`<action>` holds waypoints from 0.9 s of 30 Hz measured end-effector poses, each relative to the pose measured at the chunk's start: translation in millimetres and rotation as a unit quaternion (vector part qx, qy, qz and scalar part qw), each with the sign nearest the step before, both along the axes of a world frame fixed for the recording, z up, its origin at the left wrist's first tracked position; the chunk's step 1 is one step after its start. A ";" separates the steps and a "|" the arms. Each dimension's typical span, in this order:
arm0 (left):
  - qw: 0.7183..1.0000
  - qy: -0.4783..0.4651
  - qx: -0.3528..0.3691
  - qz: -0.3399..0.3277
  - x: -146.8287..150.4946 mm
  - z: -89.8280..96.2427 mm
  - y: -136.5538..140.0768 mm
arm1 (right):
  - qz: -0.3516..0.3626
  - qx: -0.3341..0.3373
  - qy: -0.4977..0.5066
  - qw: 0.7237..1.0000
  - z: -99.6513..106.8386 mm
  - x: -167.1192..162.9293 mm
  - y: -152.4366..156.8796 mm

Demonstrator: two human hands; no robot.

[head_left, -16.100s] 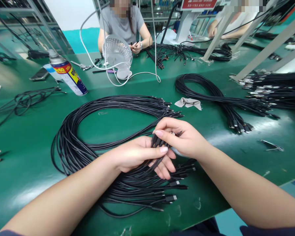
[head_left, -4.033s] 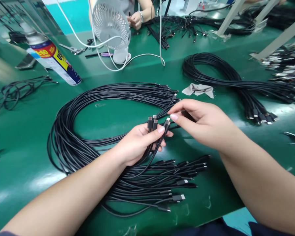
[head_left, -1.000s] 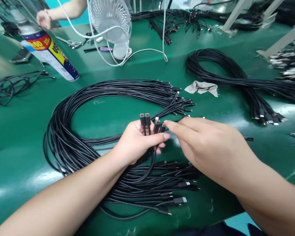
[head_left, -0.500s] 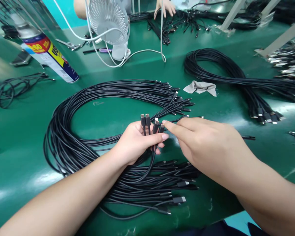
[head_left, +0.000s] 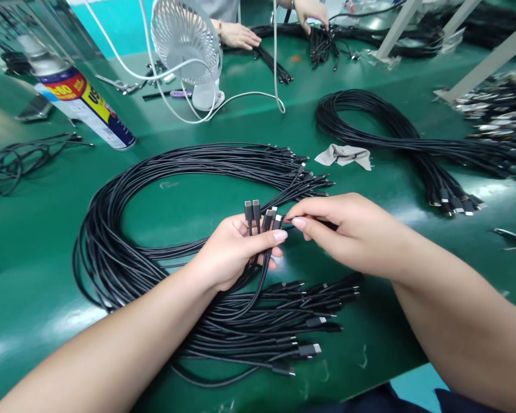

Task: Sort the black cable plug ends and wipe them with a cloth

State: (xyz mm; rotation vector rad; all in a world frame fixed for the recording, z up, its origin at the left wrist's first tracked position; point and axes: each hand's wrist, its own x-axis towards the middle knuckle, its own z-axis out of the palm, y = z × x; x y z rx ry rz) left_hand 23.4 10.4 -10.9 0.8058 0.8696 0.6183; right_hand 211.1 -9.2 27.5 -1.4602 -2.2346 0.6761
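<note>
Several black USB cables (head_left: 257,211) stand with their metal plugs up between the thumb and fingers of my left hand (head_left: 234,246), which is closed on them. Just to the right, my right hand (head_left: 348,229) pinches a thin black cable between thumb and fingertips, close to the held plugs. Its far end is hidden inside the hand. Under and around my left hand lies a large looped bundle of black cables (head_left: 107,229), with plug ends fanned out to the right, above and below my hands.
A second cable bundle (head_left: 374,115) lies at the right behind a grey cloth scrap (head_left: 344,156). A spray can (head_left: 81,103) and a white fan (head_left: 187,46) with a looping cord stand at the back left. Across the table, a co-worker's hands (head_left: 238,35) handle cables.
My right hand has drawn in its extended finger and now pinches a cable beside the held plugs. My left hand keeps its grip. The co-worker's hands have moved over their cables.
</note>
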 end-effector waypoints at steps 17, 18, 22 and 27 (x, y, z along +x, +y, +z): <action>0.998 -0.032 0.015 -0.053 -1.3 0.5 -1.6 | -0.102 0.122 0.128 0.979 -6.7 -16.2 4.2; 0.998 -0.029 0.016 -0.053 -1.4 0.2 -1.6 | -0.115 0.128 0.132 0.976 -5.8 -14.9 3.4; 0.998 -0.039 0.018 -0.052 -1.8 -1.1 -1.7 | -0.140 0.140 0.162 0.967 -5.7 -9.9 0.7; 0.997 -0.051 0.021 -0.056 -3.0 -0.4 -1.9 | -0.146 0.091 0.188 0.967 -3.9 -8.9 -0.1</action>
